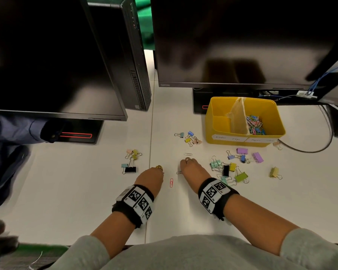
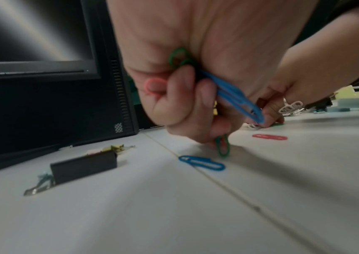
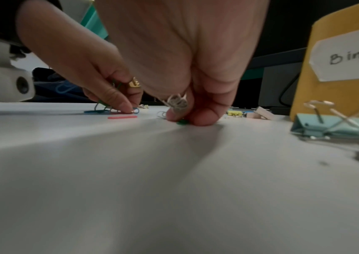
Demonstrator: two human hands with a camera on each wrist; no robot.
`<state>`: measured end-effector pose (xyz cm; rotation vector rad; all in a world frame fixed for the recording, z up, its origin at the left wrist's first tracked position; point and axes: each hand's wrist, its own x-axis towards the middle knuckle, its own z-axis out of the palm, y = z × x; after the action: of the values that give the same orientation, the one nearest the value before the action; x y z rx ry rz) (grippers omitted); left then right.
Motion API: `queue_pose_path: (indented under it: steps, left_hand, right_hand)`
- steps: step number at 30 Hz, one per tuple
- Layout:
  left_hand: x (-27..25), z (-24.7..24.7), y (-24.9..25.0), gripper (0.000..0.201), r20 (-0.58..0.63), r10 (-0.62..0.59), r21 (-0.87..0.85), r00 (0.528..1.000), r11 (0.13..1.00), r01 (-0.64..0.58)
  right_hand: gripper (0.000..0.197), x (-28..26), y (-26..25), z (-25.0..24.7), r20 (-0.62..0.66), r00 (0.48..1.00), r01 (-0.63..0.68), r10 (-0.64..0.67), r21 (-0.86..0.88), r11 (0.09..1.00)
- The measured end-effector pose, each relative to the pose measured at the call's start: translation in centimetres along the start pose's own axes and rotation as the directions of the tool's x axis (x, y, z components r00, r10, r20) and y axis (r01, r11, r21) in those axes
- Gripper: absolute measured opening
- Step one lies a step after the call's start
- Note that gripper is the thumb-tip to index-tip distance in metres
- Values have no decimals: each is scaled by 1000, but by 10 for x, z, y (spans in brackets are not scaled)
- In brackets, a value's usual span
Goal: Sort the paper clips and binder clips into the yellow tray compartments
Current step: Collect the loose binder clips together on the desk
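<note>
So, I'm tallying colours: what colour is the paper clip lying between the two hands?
Red paper clip, clearest in the head view.

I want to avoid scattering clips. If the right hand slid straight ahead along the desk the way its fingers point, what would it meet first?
Most likely the white paper clip, lying just beyond the right hand. Farther on sits the small cluster of binder clips, though depth is hard to judge.
</note>
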<state>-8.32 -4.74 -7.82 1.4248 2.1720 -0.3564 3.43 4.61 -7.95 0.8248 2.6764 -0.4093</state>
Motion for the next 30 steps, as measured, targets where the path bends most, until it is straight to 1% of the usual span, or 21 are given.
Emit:
queue_pose_path:
  steps: [3, 5, 6, 7, 8, 9, 10, 11, 12, 13, 14, 15, 17, 19, 21, 23, 25, 27, 28, 29, 30]
  left_hand:
    - [-1, -9, -2, 32, -28, -15, -72, 1000, 997, 13]
    - [-4, -15, -9, 30, -85, -39, -273, 996, 962, 14]
    - [-5, -15, -13, 30, -104, -53, -419, 993, 908, 5]
    - [-6, -15, -18, 31, -101, -74, -584, 992, 812, 1]
    - [-7, -14, -21, 32, -70, -89, -746, 994, 666, 8]
    - [-7, -12, -21, 31, -16, -93, -886, 995, 463, 29]
    - [-8, -10, -20, 30, 52, -91, -971, 995, 228, 72]
    - [-8, -11, -17, 30, 121, -78, -993, 990, -7, 121]
    - [-9, -10, -14, 30, 177, -46, -964, 983, -210, 164]
    - [-11, -13, -10, 31, 208, 10, -908, 978, -370, 197]
    - [-11, -12, -6, 33, 226, 65, -846, 972, -481, 229]
    - [-11, -11, -2, 37, 238, 113, -790, 965, -555, 260]
    - [-10, -7, 8, 35, 269, 163, -690, 949, -655, 308]
    - [-11, -5, 16, 23, 302, 181, -628, 936, -700, 339]
    - [-10, -4, 17, 22, 324, 153, -644, 934, -688, 336]
    - [-8, -3, 11, 24, 329, 184, -651, 926, -666, 364]
    - [-7, -5, 2, 8, 307, 258, -670, 916, -625, 400]
    - [-10, -8, -7, 25, 286, 289, -671, 914, -621, 406]
    - [-12, -12, -10, 21, 295, 256, -680, 921, -620, 391]
    - [-15, -15, -14, 12, 299, 207, -706, 931, -609, 362]
    - [-17, -15, -18, 11, 297, 150, -730, 943, -600, 326]
  right_hand:
    - [35, -1, 7, -4, 36, 999, -24, 22, 78, 997]
    - [29, -1, 14, -12, 41, 996, -83, 75, 260, 962]
    - [26, -2, 17, -16, 22, 994, -103, 102, 379, 920]
    - [23, -4, 18, -21, -7, 992, -105, 124, 495, 863]
    - [20, -7, 17, -28, -42, 990, -83, 133, 592, 802]
    - [20, -10, 15, -35, -76, 989, -44, 125, 659, 751]
    - [19, -14, 11, -43, -104, 990, 7, 92, 696, 718]
    - [15, -18, 4, -50, -126, 991, 57, 46, 707, 705]
    - [9, -22, -4, -58, -145, 989, 103, 0, 702, 705]
    - [5, -26, -11, -64, -166, 985, 145, -39, 689, 710]
    - [6, -28, -19, -68, -192, 979, 181, -68, 666, 724]
    - [8, -29, -26, -70, -216, 972, 211, -94, 623, 753]
    - [15, -27, -38, -67, -196, 969, 225, -148, 471, 853]
    - [20, -24, -44, -58, -122, 978, 203, -171, 348, 915]
    - [22, -24, -47, -52, -80, 981, 192, -175, 338, 922]
    - [23, -29, -47, -55, -85, 978, 210, -192, 361, 909]
    - [23, -33, -38, -61, -160, 972, 222, -170, 417, 881]
    - [18, -27, -15, -59, -261, 965, 151, -11, 523, 839]
    - [16, -22, -1, -54, -268, 959, 73, 91, 545, 835]
    - [16, -16, 11, -47, -223, 956, -44, 190, 532, 846]
    - [19, -12, 21, -39, -145, 951, -171, 272, 487, 856]
